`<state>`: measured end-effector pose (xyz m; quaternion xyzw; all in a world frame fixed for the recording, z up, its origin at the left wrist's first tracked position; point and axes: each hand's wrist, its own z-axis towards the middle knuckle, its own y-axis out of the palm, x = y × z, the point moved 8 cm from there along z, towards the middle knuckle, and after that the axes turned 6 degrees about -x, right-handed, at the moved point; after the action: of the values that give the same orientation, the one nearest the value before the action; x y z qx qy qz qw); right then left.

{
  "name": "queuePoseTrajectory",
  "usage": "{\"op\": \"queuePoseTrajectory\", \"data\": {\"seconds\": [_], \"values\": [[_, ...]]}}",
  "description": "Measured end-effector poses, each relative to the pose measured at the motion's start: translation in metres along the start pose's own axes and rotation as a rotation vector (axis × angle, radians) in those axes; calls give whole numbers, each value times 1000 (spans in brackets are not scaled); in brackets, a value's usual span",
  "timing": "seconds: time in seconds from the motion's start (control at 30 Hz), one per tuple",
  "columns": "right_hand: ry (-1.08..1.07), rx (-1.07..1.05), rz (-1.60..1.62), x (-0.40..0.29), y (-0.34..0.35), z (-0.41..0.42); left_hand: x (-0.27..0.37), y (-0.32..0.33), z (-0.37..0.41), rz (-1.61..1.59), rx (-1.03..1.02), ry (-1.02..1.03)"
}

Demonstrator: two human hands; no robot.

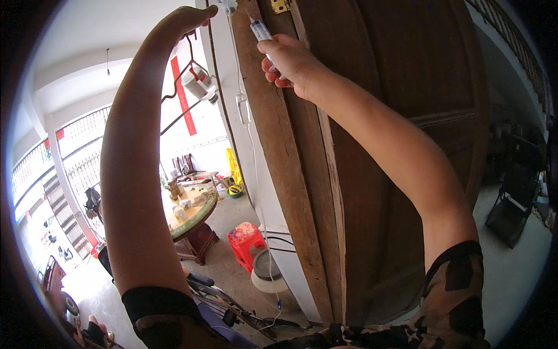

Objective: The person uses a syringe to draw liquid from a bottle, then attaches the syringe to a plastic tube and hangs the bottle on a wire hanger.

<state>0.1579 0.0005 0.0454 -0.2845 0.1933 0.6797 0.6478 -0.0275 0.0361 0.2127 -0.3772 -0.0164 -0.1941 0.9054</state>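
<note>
My right hand (285, 61) grips a clear plastic syringe (261, 32), its needle tilted up and to the left. Close by at the top edge is the upper end of an infusion set (227, 6), partly cut off. From it a thin tube runs down through a drip chamber (243, 107) to a blue clamp (279, 304). My left hand (194, 19) is raised beside it, thumb pointing right. The wire hanger (176, 85) reaches up to its curled fingers, which are mostly hidden, so a grip is unclear. A white bottle (198, 83) hangs tilted in the hanger.
A wooden door (392, 174) and its frame (279, 144) stand close on the right. Below are a red plastic stool (246, 237), a lidded bucket (268, 266) and a cluttered round table (196, 213). A person (93, 331) is at lower left; a folded chair (514, 196) at right.
</note>
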Motion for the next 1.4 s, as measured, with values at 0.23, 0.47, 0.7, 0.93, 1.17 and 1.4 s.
{"op": "queuePoseTrajectory", "data": {"seconds": [0.23,0.47,0.7,0.93,1.17,1.4], "values": [[-33,-55,-63,8,-1,7,35,14,-3,-160,-65,64],[-52,-83,-56,9,-3,15,64,25,-11,-91,-55,81],[-31,-75,-3,16,-5,14,65,26,-18,-250,4,85],[-5,-94,34,18,-3,15,62,25,-19,-276,-16,99],[-16,-116,49,18,-2,17,63,26,-24,-290,-28,136],[-109,-105,98,11,0,15,59,24,-24,-329,-7,69]]}}
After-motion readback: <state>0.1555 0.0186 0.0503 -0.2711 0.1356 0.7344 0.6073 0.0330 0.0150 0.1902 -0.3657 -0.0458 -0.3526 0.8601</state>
